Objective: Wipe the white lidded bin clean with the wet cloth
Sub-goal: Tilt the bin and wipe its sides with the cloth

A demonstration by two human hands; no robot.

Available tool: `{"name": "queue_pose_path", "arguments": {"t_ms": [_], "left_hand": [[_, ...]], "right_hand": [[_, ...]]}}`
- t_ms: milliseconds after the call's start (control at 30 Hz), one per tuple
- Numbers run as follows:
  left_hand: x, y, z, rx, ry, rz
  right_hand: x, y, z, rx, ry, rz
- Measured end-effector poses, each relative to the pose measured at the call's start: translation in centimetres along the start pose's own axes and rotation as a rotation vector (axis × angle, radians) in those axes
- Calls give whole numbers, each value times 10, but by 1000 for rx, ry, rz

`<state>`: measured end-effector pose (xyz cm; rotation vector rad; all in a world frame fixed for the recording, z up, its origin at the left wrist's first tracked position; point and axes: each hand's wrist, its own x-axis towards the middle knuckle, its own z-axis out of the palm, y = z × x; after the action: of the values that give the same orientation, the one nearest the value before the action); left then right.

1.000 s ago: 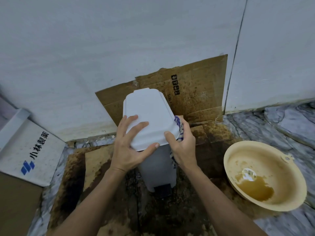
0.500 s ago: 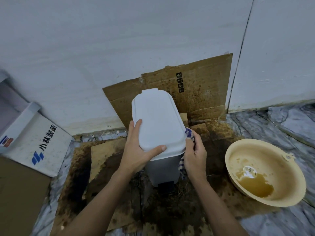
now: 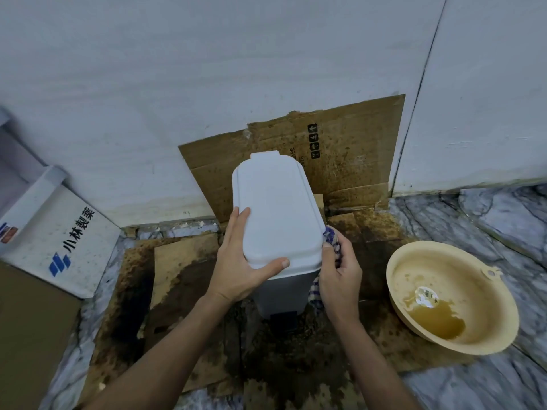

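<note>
A: Item one, bin [image 3: 278, 208]?
B: Standing upright on stained cardboard [image 3: 183, 261] by the wall, lid closed.
A: Left hand [image 3: 239, 267]?
B: Gripping the lid's near left corner, thumb lying across the front edge, fingers reaching up the side.
A: Right hand [image 3: 340, 276]?
B: Clutching the checked cloth [image 3: 333, 241], pressing it against the bin's right side under the lid rim.
A: Other stock?
B: Basin [image 3: 485, 294] sitting right of the bin, holding brown water.

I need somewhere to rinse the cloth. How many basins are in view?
1. A beige plastic basin sits tilted on the marble floor, right of the white lidded bin, with brown water pooled inside. Others may lie outside the frame.
</note>
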<state>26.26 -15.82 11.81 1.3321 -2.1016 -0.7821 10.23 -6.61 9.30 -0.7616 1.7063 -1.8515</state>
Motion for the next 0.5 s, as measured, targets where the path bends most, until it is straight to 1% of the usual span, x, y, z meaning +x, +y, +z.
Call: {"name": "queue_pose_path", "arguments": {"t_ms": [233,500], "left_hand": [[1,-7,-3,7,-3,32],[2,-14,-6,7,-42,29]], "right_hand": [[-3,3,-1,-16,6,-45],[-6,15,-1,-89,-80,-54]]}}
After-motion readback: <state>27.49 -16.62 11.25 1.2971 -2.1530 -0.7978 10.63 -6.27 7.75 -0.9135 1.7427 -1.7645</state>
